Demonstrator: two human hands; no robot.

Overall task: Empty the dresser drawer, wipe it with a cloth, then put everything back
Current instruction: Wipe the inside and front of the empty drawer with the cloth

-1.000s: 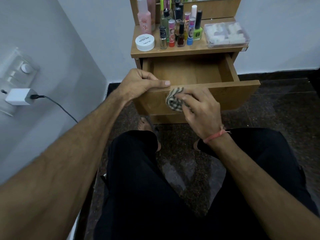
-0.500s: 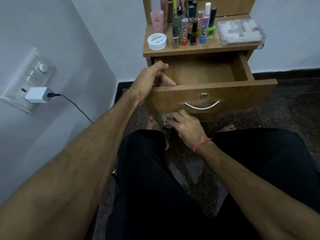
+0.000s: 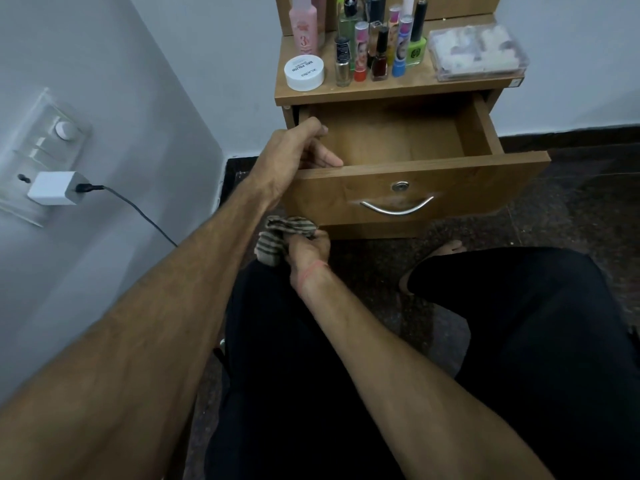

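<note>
So the left hand (image 3: 294,152) is hanging onto the front-left corner of the pulled-out drawer (image 3: 408,140), fingers curled over the top edge of the front panel and dipping inside. Right of that grip the whole drawer floor is sitting bare, with walls closing it in on the far right and back. The right hand (image 3: 306,249) is down below the drawer front, just under its bottom-left corner, clutching a bunched striped cloth (image 3: 280,237) that is poking out up and to the left of the fingers. The cloth is looking like it's resting against the knee, but the left forearm is crossing right there so I can't really tell.

Right of the cloth hand, the curved metal handle (image 3: 396,207) and round lock (image 3: 400,186) are facing out in the open. Up top, the white jar (image 3: 304,73), the bottles (image 3: 377,43) and a clear plastic box (image 3: 478,51) are crowding the dresser top (image 3: 398,88), bottle tops getting cut off by the frame. The box's contents are too blurry to read. A white charger (image 3: 55,188) is plugged in on the left wall.
</note>
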